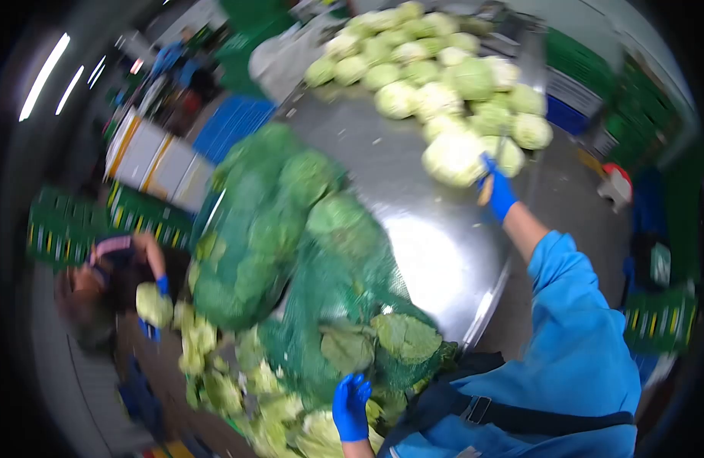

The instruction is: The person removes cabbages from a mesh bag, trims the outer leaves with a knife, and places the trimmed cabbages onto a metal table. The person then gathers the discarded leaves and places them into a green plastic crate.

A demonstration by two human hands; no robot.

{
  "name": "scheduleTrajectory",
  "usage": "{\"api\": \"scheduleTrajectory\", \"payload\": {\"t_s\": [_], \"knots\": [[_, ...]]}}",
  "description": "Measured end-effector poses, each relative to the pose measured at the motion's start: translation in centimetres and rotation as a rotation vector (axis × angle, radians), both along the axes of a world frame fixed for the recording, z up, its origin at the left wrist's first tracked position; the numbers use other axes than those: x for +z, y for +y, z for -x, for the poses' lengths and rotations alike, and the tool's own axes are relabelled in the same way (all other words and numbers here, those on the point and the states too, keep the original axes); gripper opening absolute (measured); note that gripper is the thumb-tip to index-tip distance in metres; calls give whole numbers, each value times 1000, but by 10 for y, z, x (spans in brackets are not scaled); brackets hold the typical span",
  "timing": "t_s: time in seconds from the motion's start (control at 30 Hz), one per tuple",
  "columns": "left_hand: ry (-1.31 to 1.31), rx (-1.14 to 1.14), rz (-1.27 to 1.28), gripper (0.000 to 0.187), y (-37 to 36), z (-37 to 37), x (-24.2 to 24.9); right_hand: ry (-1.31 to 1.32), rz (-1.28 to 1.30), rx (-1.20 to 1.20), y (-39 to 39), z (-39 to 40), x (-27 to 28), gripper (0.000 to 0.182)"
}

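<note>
My right hand (498,189), in a blue glove, is stretched far over the steel table and closed round a knife (486,190) with a tan handle. Motion blurs the knife, and most of it is hidden by the hand. Against that hand is a pale trimmed cabbage (453,158), at the near end of a heap of cabbages (421,72). My left hand (351,406), also gloved in blue, holds nothing and has its fingers loosely apart. It is beside a green net sack (291,343) with leafy cabbages (407,338) at its mouth.
Another full net sack (249,221) lies on the left of the steel table (344,126). Loose leaves (279,420) are piled below. At left, a co-worker in blue gloves holds a cabbage (154,304). Green crates (66,225) and white boxes (157,156) stand beyond.
</note>
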State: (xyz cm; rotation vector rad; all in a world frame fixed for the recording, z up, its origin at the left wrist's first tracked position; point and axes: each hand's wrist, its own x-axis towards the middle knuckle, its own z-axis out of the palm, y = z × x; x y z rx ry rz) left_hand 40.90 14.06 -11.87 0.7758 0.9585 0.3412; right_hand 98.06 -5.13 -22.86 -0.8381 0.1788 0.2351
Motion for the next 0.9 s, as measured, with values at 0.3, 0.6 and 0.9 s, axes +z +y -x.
{"api": "scheduleTrajectory", "payload": {"t_s": [0.3,0.6,0.9], "knots": [[161,100,-25,40,-14,25,-12,-167,1130,-27,11,-185,40,38],[1116,-378,-1293,75,-49,82,-32,-615,980,304,54,-104,28,28],[1393,-588,-1113,90,-55,160,-90,-475,470,1460,127,315,26,54]]}}
